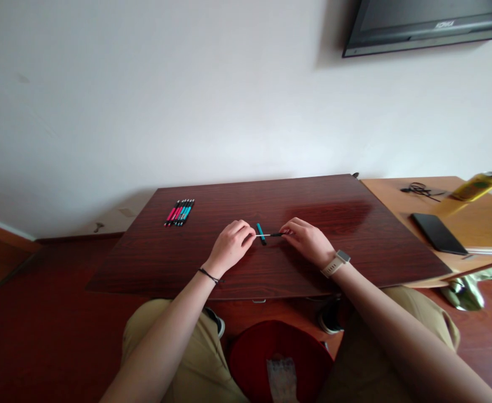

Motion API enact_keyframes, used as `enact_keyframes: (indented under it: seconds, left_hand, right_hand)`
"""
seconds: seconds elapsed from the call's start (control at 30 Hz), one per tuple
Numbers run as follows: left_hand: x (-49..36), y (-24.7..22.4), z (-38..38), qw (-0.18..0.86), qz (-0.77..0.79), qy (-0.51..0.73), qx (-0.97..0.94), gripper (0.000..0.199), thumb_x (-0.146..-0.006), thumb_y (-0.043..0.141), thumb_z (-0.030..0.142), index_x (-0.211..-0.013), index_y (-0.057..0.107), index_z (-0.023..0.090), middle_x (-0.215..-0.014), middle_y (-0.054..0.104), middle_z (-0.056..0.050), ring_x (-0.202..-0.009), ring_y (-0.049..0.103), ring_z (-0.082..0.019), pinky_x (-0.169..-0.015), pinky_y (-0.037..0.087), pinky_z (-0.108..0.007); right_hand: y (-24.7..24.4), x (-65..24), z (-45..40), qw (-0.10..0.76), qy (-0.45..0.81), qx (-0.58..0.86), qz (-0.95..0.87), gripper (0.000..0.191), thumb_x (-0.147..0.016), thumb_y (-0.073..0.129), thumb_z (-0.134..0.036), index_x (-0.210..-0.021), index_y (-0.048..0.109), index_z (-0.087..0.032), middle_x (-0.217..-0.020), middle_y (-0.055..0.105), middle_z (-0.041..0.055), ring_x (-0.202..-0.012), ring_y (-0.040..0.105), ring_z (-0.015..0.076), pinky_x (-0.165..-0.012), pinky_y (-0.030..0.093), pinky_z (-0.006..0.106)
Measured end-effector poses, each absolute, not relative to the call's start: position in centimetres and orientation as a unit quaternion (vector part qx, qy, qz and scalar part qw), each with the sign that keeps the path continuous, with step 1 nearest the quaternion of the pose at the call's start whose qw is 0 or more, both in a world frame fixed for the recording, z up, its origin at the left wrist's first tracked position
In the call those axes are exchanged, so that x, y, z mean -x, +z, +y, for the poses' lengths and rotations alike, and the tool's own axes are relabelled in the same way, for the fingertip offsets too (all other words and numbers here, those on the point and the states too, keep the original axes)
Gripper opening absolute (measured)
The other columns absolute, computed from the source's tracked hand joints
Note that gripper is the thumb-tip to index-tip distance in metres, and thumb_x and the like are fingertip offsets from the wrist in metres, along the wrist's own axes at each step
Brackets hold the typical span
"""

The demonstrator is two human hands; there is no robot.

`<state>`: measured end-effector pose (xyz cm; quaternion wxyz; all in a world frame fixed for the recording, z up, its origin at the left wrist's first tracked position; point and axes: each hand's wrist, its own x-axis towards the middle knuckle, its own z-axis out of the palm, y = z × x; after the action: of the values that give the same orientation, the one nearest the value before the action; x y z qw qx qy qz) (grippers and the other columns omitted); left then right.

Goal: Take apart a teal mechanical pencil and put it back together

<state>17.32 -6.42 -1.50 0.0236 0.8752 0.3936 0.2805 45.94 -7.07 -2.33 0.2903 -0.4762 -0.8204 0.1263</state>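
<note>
My left hand (pixel 234 240) is closed in a pinch on the pale end of a thin pen refill (pixel 263 235) above the table. My right hand (pixel 308 239) pinches a black pen part (pixel 276 234) at the refill's other end, so the two form one line between my hands. Just behind and below that line, a teal pen barrel (pixel 259 229) with a dark end lies on the tabletop. Farther left, a row of several pens (pixel 179 213), pink and teal with black ends, lies side by side.
The dark wood table (pixel 212 274) meets a lighter table (pixel 401 204) on the right, which bears a black phone (pixel 437 233), a cable (pixel 420 190) and a yellow can (pixel 474 187). A television (pixel 430 28) hangs above. A red stool (pixel 246 358) is between my legs.
</note>
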Motion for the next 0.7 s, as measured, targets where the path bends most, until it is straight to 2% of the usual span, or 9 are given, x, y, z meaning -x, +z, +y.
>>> enact_keyframes:
  seconds: [0.27,0.7]
  left_hand:
    - [-16.1,-1.8,-5.6,-0.014,0.398,0.330,-0.856,0.013,-0.104,0.060,0.015,-0.096,0.067,0.022,-0.101,0.067,-0.005,-0.098,0.066,-0.021,-0.093,0.054,-0.036]
    - [-15.3,-1.7,-5.3,-0.011,0.414,0.338,-0.845,0.013,-0.103,0.060,0.013,-0.095,0.065,0.021,-0.102,0.067,-0.005,-0.099,0.065,-0.021,-0.092,0.053,-0.035]
  right_hand:
    - [-3.1,-48.2,-5.7,0.330,0.117,0.488,-0.800,0.010,-0.102,0.065,-0.026,-0.106,0.073,-0.024,-0.107,0.072,0.0059,-0.092,0.072,0.0221,-0.080,0.056,0.032]
    - [-3.7,-52.1,-5.2,0.326,0.097,0.533,-0.775,0.011,-0.100,0.067,-0.028,-0.105,0.076,-0.024,-0.106,0.075,0.0057,-0.086,0.074,0.0218,-0.079,0.058,0.035]
